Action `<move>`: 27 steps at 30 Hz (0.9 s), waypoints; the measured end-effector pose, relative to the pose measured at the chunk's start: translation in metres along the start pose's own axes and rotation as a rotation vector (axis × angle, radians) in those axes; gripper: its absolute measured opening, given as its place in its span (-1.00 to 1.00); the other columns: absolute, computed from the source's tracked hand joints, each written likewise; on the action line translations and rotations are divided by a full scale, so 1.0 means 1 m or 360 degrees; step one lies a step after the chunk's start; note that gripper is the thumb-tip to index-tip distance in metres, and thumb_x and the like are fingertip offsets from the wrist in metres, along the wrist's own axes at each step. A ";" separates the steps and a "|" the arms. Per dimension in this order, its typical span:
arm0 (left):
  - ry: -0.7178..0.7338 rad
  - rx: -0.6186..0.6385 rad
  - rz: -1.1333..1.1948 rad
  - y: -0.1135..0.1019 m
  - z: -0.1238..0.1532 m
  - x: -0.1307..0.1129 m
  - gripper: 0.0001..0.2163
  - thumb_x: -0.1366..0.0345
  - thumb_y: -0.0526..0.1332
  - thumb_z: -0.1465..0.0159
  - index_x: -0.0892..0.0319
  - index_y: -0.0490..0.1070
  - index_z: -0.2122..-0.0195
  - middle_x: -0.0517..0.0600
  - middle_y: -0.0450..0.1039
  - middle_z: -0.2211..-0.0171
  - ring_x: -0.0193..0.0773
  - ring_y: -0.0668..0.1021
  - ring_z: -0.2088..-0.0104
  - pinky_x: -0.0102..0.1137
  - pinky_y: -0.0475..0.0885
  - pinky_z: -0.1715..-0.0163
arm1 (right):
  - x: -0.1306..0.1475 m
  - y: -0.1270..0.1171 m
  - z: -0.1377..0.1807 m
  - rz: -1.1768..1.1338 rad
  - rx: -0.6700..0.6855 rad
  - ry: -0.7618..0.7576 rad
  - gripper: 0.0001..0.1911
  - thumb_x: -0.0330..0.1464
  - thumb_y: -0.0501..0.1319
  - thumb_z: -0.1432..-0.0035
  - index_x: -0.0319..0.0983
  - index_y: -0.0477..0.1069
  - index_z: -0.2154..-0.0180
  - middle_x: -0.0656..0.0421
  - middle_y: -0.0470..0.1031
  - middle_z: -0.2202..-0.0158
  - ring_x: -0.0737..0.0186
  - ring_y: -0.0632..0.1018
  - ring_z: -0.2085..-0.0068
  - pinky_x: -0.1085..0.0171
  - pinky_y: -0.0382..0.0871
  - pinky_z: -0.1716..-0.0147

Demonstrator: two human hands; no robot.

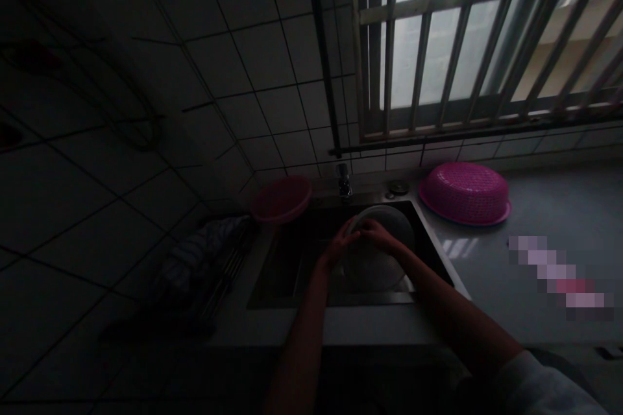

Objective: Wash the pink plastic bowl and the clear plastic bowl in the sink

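Observation:
A round pale basin point(389, 225) is tilted up inside the sink point(287, 272), its rim raised near the faucet. At the basin's left edge my left hand point(339, 245) is closed on the rim. My right hand point(378, 235) bends over the rim just beside it, fingers curled and pressed against the basin. The two hands almost meet. Dim light hides the fingertips, and the forearms cover part of the basin. Behind them stands a chrome faucet point(343, 180).
A pink basin point(282, 200) rests at the sink's back left corner. On the right counter point(559, 207) lies an upturned magenta colander point(467, 191). A round drain cover point(398, 187) sits behind the sink. Striped cloth point(202, 253) is bunched at left. A barred window point(452, 45) is above.

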State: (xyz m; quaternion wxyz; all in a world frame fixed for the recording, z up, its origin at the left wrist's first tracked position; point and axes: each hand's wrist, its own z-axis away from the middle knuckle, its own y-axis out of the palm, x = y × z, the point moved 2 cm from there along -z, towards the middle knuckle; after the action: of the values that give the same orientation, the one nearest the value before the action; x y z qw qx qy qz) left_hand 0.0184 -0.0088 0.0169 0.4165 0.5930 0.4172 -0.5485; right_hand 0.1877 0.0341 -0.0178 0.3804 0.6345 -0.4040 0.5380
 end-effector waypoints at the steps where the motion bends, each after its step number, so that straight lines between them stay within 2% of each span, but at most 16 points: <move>1: 0.0007 -0.0008 -0.0018 0.000 -0.001 0.001 -0.35 0.02 0.44 -0.20 0.09 0.44 -0.30 0.14 0.37 -0.38 0.13 0.35 -0.41 -0.02 0.11 -0.44 | -0.005 0.009 0.004 0.0031 0.0227 0.0065 -0.63 -0.21 0.41 0.07 -0.27 0.58 0.21 0.09 0.64 0.21 0.16 0.57 0.27 0.24 0.47 0.24; 3: -0.0004 -0.0008 -0.0027 -0.001 -0.002 0.003 -0.35 -0.01 0.44 -0.20 0.10 0.46 -0.29 0.15 0.36 -0.39 0.14 0.35 -0.41 -0.02 0.11 -0.45 | -0.014 0.024 0.011 0.0078 0.0564 0.0195 -0.59 -0.27 0.46 0.17 -0.26 0.58 0.21 0.12 0.63 0.24 0.21 0.54 0.34 0.27 0.45 0.31; 5: -0.0019 -0.0007 -0.0034 -0.001 -0.003 0.004 -0.35 -0.02 0.44 -0.19 0.12 0.46 -0.27 0.17 0.37 -0.38 0.15 0.37 -0.39 -0.01 0.11 -0.44 | -0.016 0.030 0.012 0.0066 0.0643 0.0223 -0.58 -0.29 0.48 0.21 -0.26 0.58 0.22 0.14 0.63 0.27 0.23 0.52 0.37 0.28 0.44 0.34; 7: -0.0018 -0.0019 -0.0032 -0.001 -0.003 0.003 -0.37 -0.02 0.43 -0.20 0.13 0.47 -0.26 0.17 0.40 -0.36 0.14 0.38 -0.38 -0.01 0.11 -0.44 | -0.010 0.023 0.007 -0.0013 0.0458 0.0134 -0.63 -0.25 0.46 0.13 -0.26 0.58 0.23 0.13 0.63 0.27 0.21 0.54 0.33 0.27 0.44 0.30; 10: -0.0029 -0.0027 0.0032 0.000 -0.001 0.000 -0.39 0.01 0.41 -0.24 0.13 0.44 -0.27 0.17 0.42 -0.33 0.13 0.41 -0.35 -0.02 0.17 -0.41 | 0.005 -0.002 -0.004 -0.0169 -0.0096 0.0034 -0.64 -0.16 0.38 -0.01 -0.27 0.57 0.22 0.09 0.63 0.25 0.17 0.56 0.28 0.26 0.45 0.25; 12: -0.0062 -0.0022 0.0086 0.002 0.001 -0.002 -0.37 0.01 0.41 -0.24 0.11 0.40 -0.30 0.16 0.42 -0.33 0.13 0.43 -0.33 -0.01 0.23 -0.37 | 0.011 -0.017 -0.008 -0.0234 -0.0420 0.0035 -0.59 -0.10 0.37 -0.02 -0.28 0.55 0.20 0.08 0.63 0.25 0.15 0.57 0.28 0.25 0.45 0.26; 14: -0.0077 -0.0027 0.0099 0.003 0.002 -0.003 -0.35 -0.01 0.42 -0.23 0.10 0.39 -0.30 0.16 0.42 -0.32 0.13 0.45 -0.32 -0.02 0.25 -0.35 | 0.013 -0.020 -0.007 -0.0229 -0.0519 0.0015 -0.56 -0.08 0.37 -0.01 -0.28 0.55 0.18 0.08 0.63 0.24 0.14 0.57 0.28 0.24 0.45 0.25; 16: -0.0071 -0.0026 0.0089 0.003 0.002 -0.002 -0.35 -0.02 0.42 -0.22 0.10 0.40 -0.29 0.16 0.44 -0.31 0.12 0.45 -0.31 -0.02 0.24 -0.36 | 0.010 -0.010 -0.003 -0.0161 -0.0307 -0.0004 -0.57 -0.10 0.39 -0.02 -0.27 0.57 0.16 0.08 0.64 0.22 0.14 0.58 0.26 0.24 0.46 0.24; 20: -0.0082 -0.0064 0.0061 0.000 0.002 0.001 -0.40 -0.06 0.40 -0.22 0.07 0.47 -0.23 0.13 0.48 -0.27 0.11 0.45 -0.31 -0.05 0.22 -0.37 | -0.004 0.024 0.011 -0.0012 0.0425 0.0154 -0.61 -0.18 0.45 0.04 -0.26 0.60 0.19 0.09 0.64 0.25 0.16 0.57 0.30 0.26 0.46 0.30; 22: -0.0082 -0.0083 0.0056 -0.001 0.001 0.002 -0.43 -0.05 0.41 -0.21 0.07 0.50 -0.20 0.13 0.49 -0.27 0.10 0.43 -0.32 -0.05 0.20 -0.38 | -0.007 0.028 0.011 0.0020 0.0504 0.0176 -0.62 -0.19 0.47 0.07 -0.26 0.60 0.22 0.09 0.64 0.27 0.16 0.57 0.31 0.26 0.45 0.31; 24: -0.0073 -0.0051 0.0081 0.000 0.001 0.002 -0.44 -0.02 0.42 -0.21 0.07 0.49 -0.20 0.13 0.48 -0.27 0.10 0.43 -0.33 -0.05 0.20 -0.38 | -0.004 0.019 0.006 0.0011 0.0302 0.0106 -0.64 -0.17 0.44 0.06 -0.26 0.59 0.24 0.10 0.63 0.26 0.15 0.57 0.29 0.25 0.45 0.26; 27: -0.0107 -0.0004 0.0101 0.001 0.002 0.002 -0.38 0.04 0.45 -0.19 0.07 0.41 -0.25 0.15 0.47 -0.25 0.09 0.48 -0.26 0.00 0.26 -0.33 | 0.006 -0.008 -0.004 -0.0073 -0.0286 0.0035 -0.63 -0.11 0.36 0.02 -0.25 0.55 0.26 0.10 0.62 0.27 0.14 0.56 0.28 0.23 0.44 0.23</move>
State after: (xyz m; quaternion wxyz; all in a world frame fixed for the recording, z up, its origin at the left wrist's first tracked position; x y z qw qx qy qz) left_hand 0.0184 -0.0107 0.0150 0.4482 0.5867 0.3846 -0.5541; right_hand 0.1945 0.0400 -0.0117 0.4525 0.6010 -0.4317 0.4977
